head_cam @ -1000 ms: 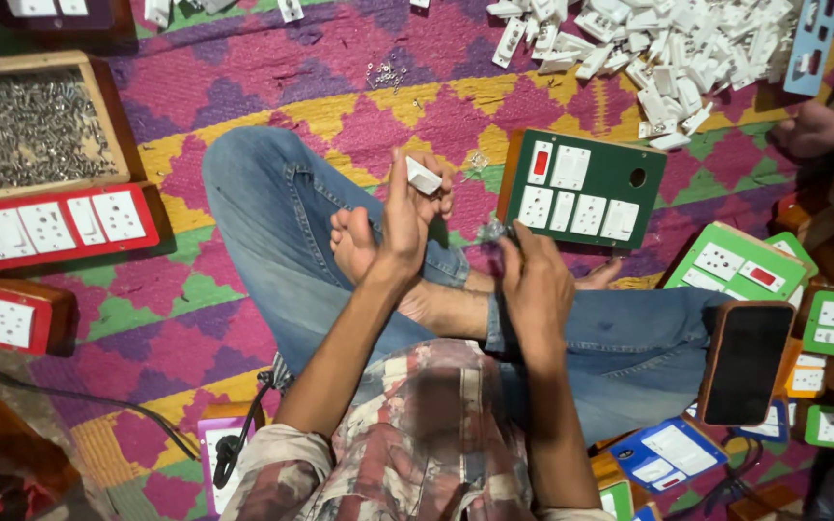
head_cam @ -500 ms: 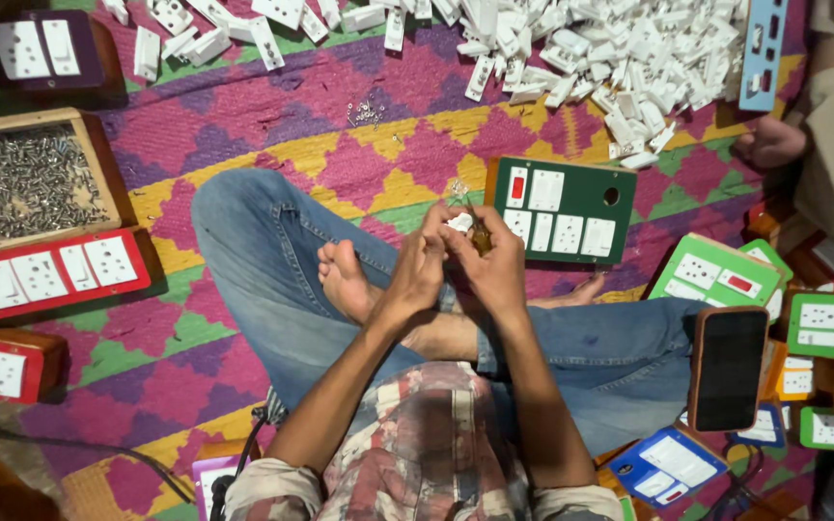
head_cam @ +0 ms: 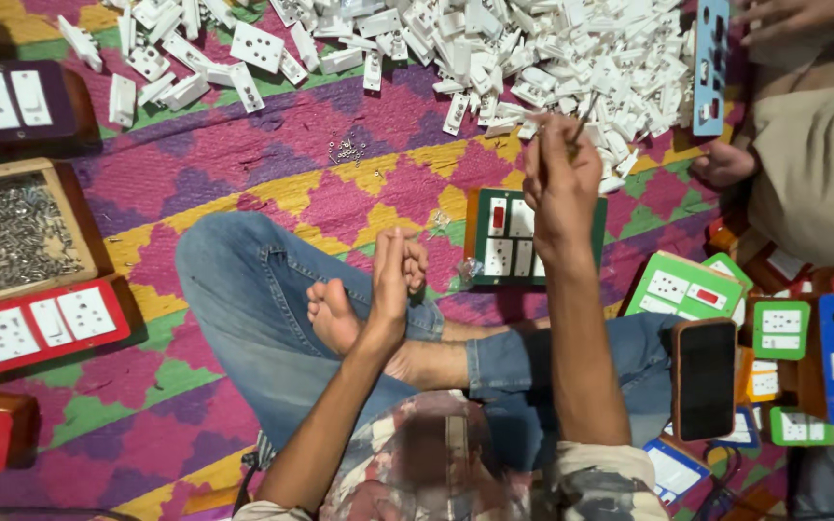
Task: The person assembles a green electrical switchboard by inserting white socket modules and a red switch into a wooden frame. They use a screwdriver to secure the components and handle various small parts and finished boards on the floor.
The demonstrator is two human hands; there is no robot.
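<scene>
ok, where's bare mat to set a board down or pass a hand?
Free: the purple and yellow mat between the white socket pile, the wooden screw tray and the left knee; only a small screw cluster lies there. Also mat below the red board. Crowded: top edge, and the right side with green boards and phone.
</scene>
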